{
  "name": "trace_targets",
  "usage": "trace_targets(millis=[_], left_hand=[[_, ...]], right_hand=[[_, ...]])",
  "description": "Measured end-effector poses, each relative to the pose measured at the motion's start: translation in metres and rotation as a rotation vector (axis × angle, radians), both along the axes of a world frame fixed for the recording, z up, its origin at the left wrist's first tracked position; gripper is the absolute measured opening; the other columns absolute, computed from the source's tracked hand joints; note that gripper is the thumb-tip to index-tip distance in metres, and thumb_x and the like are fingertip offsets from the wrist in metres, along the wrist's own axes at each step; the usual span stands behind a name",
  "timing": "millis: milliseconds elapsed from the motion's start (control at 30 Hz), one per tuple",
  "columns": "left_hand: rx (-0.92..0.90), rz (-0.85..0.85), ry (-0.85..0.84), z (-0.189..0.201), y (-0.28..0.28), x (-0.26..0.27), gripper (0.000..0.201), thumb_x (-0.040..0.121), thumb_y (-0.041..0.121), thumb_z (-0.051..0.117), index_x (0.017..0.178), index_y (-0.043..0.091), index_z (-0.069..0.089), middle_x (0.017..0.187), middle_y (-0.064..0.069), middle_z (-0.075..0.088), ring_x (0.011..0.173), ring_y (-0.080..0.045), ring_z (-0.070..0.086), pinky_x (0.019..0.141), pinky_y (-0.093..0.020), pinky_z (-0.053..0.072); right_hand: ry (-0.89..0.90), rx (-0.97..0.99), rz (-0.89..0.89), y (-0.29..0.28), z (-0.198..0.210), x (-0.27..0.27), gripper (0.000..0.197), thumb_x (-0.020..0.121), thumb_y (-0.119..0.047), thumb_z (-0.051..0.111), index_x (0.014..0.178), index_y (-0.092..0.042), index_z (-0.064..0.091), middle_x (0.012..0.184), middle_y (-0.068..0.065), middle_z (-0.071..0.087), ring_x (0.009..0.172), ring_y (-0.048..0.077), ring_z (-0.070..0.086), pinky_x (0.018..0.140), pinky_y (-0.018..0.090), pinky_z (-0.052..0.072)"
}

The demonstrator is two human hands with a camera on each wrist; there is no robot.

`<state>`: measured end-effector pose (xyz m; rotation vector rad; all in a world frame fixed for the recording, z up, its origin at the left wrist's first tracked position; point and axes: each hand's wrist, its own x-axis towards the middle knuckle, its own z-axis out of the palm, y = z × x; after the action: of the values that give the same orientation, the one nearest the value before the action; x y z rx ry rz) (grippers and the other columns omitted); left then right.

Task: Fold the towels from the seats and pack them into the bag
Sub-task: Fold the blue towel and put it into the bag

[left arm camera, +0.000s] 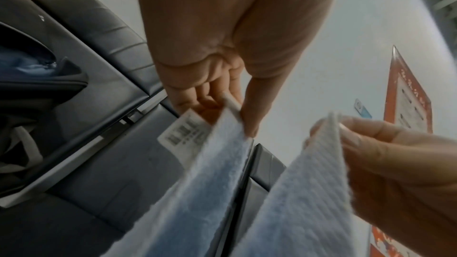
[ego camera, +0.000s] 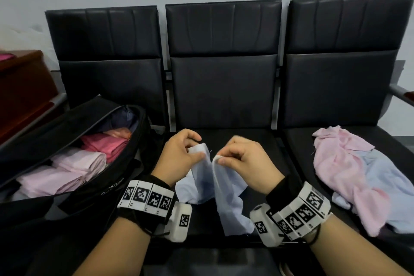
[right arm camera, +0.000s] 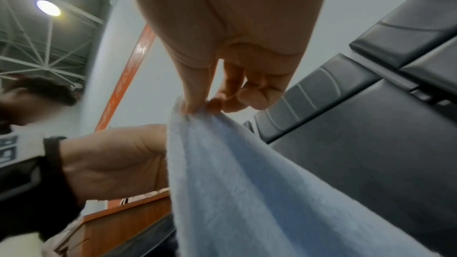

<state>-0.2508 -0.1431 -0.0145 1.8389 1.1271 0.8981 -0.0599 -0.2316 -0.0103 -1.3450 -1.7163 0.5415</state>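
A pale blue towel (ego camera: 226, 190) hangs over the middle seat (ego camera: 257, 139), held up by two corners. My left hand (ego camera: 181, 154) pinches one corner, which carries a white label (left arm camera: 188, 136). My right hand (ego camera: 242, 157) pinches the other corner (right arm camera: 195, 112) between thumb and forefinger. The two hands are close together, a small gap apart. The open black bag (ego camera: 134, 132) lies on the left seat with folded pink towels (ego camera: 78, 163) and a darker pink one (ego camera: 105, 143) inside. On the right seat lies a crumpled pink towel (ego camera: 340, 170) over a blue one (ego camera: 385, 188).
Three black padded seats stand in a row against a pale wall, with a metal armrest (ego camera: 401, 94) at the far right. A brown wooden cabinet (ego camera: 24, 87) stands left of the bag. An orange poster (left arm camera: 408, 93) hangs on the wall.
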Motion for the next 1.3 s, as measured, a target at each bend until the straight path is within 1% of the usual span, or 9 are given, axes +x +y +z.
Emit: trace_targets(millis=[67, 133, 267, 433, 700, 1000, 1067, 1200, 1300], left_hand=[[0.011, -0.038, -0.061, 0.005, -0.005, 0.001, 0.026, 0.077, 0.009, 0.083, 0.092, 0.024, 0.068, 0.082, 0.001, 0.073, 0.074, -0.008, 0.066, 0.066, -0.025, 0.055], [0.008, -0.101, -0.131, 0.01, -0.011, 0.001, 0.021, 0.076, 0.009, 0.085, 0.09, 0.019, 0.073, 0.083, 0.0, 0.075, 0.077, -0.007, 0.069, 0.068, -0.02, 0.053], [0.004, -0.191, -0.138, 0.015, -0.019, -0.003, 0.014, 0.083, 0.01, 0.079, 0.093, 0.021, 0.078, 0.091, 0.002, 0.077, 0.089, -0.014, 0.073, 0.079, -0.028, 0.06], [0.001, -0.249, -0.115, 0.016, -0.022, -0.002, 0.019, 0.088, 0.004, 0.072, 0.1, 0.017, 0.078, 0.093, 0.001, 0.078, 0.091, -0.014, 0.074, 0.082, -0.03, 0.06], [0.06, -0.31, -0.009, 0.021, -0.027, -0.003, 0.031, 0.086, 0.0, 0.068, 0.105, 0.023, 0.077, 0.095, 0.008, 0.077, 0.09, -0.007, 0.073, 0.081, -0.025, 0.06], [0.224, -0.164, 0.08, 0.013, -0.024, -0.002, 0.018, 0.087, 0.008, 0.072, 0.097, 0.023, 0.078, 0.088, 0.014, 0.075, 0.087, 0.0, 0.07, 0.082, -0.028, 0.059], [0.279, -0.11, 0.074, 0.011, -0.023, -0.003, 0.021, 0.085, 0.004, 0.07, 0.096, 0.021, 0.077, 0.09, 0.015, 0.073, 0.088, 0.0, 0.068, 0.081, -0.024, 0.056], [0.331, -0.022, -0.044, 0.015, -0.018, -0.005, 0.026, 0.084, -0.002, 0.064, 0.094, 0.019, 0.074, 0.092, 0.014, 0.071, 0.09, -0.003, 0.067, 0.079, -0.016, 0.051], [0.361, 0.046, -0.125, 0.022, -0.011, -0.01, 0.029, 0.084, -0.003, 0.061, 0.094, 0.022, 0.072, 0.092, 0.014, 0.07, 0.089, -0.003, 0.067, 0.076, -0.012, 0.048]], right_hand=[[-0.032, 0.043, 0.0, 0.004, 0.005, -0.008, 0.003, 0.085, -0.023, 0.076, 0.084, -0.021, 0.076, 0.09, -0.011, 0.059, 0.084, 0.008, 0.06, 0.074, 0.016, 0.048], [-0.021, 0.059, 0.014, 0.008, 0.007, -0.014, 0.005, 0.085, -0.022, 0.076, 0.082, -0.019, 0.073, 0.091, -0.01, 0.063, 0.085, 0.009, 0.062, 0.077, 0.023, 0.051], [-0.009, 0.051, -0.013, 0.01, 0.007, -0.017, 0.002, 0.087, -0.025, 0.074, 0.085, -0.025, 0.074, 0.082, -0.011, 0.07, 0.082, 0.007, 0.067, 0.076, 0.027, 0.055], [0.015, 0.044, -0.015, 0.012, 0.003, -0.019, 0.005, 0.085, -0.024, 0.076, 0.083, -0.025, 0.071, 0.075, -0.008, 0.07, 0.075, 0.008, 0.067, 0.071, 0.026, 0.056], [-0.059, 0.048, -0.137, 0.012, -0.001, -0.018, 0.014, 0.083, -0.029, 0.078, 0.077, -0.027, 0.066, 0.068, -0.008, 0.065, 0.068, 0.009, 0.063, 0.066, 0.037, 0.056], [-0.056, 0.019, -0.038, 0.007, -0.006, -0.02, 0.002, 0.092, -0.026, 0.068, 0.092, -0.027, 0.07, 0.075, -0.01, 0.068, 0.074, 0.006, 0.066, 0.067, 0.02, 0.054], [-0.112, -0.028, 0.005, 0.006, -0.01, -0.014, 0.002, 0.09, -0.03, 0.069, 0.089, -0.028, 0.068, 0.072, -0.008, 0.066, 0.071, 0.009, 0.064, 0.065, 0.02, 0.051], [-0.357, -0.208, 0.006, 0.009, -0.034, 0.009, 0.037, 0.084, -0.034, 0.072, 0.061, -0.016, 0.048, 0.06, 0.0, 0.051, 0.067, 0.017, 0.051, 0.06, 0.018, 0.037], [-0.546, -0.35, -0.036, 0.011, -0.053, 0.027, 0.038, 0.08, -0.036, 0.075, 0.063, -0.011, 0.052, 0.064, 0.002, 0.049, 0.076, 0.02, 0.052, 0.068, 0.034, 0.043]])
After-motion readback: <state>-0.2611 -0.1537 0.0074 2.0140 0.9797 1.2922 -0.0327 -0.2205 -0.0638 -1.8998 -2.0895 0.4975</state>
